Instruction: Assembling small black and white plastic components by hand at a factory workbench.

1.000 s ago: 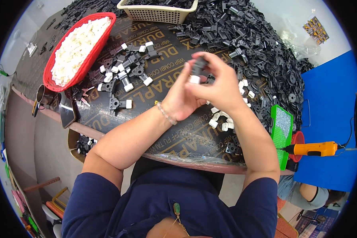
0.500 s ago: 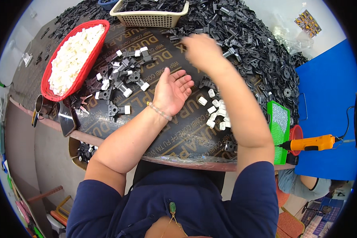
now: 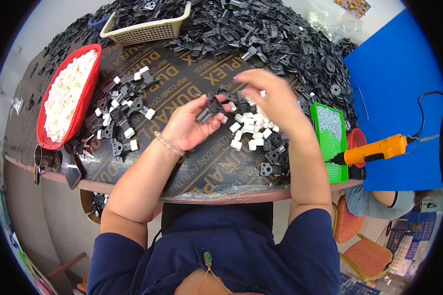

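My left hand [image 3: 189, 125] is closed around a black plastic part [image 3: 212, 109] with a tubular end, held above the middle of the table. Just right of it my right hand [image 3: 275, 101] hovers palm down over a loose pile of small white plastic caps [image 3: 251, 129]. Its thumb and forefinger are apart, with nothing seen between them; the other fingers are partly hidden and a little blurred. Further left lies a group of black parts with white caps on their ends [image 3: 125, 105]. A few black parts [image 3: 270, 164] rest by the near edge, beside my right forearm.
A red basket [image 3: 97, 73] of white caps stands at the left, a phone [image 3: 71, 169] near it. The beige basket [image 3: 145, 33] and a heap of black parts [image 3: 280, 44] fill the back. At the right are a green tray [image 3: 337, 169] of screws and an orange electric screwdriver [image 3: 374, 150].
My right hand has come back from the black heap toward me, over the white caps. My left hand, open and bare before, now holds a black part. More white caps show; the view has shifted.
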The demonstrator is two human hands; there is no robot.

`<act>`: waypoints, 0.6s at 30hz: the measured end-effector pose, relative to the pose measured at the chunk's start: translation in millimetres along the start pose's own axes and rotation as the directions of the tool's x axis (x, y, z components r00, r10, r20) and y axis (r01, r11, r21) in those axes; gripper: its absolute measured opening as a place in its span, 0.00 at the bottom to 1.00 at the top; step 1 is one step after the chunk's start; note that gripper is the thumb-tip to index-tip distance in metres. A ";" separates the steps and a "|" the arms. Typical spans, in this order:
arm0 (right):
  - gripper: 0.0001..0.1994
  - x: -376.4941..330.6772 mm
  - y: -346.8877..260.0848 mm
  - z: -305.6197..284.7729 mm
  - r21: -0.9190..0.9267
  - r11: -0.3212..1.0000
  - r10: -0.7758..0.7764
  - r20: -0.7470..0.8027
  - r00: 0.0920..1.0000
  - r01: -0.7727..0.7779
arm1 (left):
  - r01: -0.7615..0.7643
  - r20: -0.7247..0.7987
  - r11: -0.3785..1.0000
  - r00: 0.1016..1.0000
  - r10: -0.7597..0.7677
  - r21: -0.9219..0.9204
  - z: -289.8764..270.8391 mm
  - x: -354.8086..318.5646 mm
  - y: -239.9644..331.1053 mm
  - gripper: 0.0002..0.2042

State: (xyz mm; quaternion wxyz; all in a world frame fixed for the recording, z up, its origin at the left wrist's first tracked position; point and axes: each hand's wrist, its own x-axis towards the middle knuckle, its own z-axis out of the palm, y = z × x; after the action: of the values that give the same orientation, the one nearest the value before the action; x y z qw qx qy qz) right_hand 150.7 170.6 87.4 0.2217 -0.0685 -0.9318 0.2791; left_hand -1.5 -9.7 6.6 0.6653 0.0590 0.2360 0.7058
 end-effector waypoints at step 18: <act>0.09 -32.9 58.7 -41.2 -0.329 0.864 0.260 -0.359 0.897 -0.382 | -0.160 -0.051 0.963 0.983 0.175 0.219 24.5 -4.4 -3.2 0.15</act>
State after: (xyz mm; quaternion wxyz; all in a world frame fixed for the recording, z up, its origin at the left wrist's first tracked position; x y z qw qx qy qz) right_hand 198.9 231.5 73.6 0.2932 -0.3090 -0.8984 0.1069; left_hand 11.6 -7.7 27.9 0.5845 0.1254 0.3278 0.7315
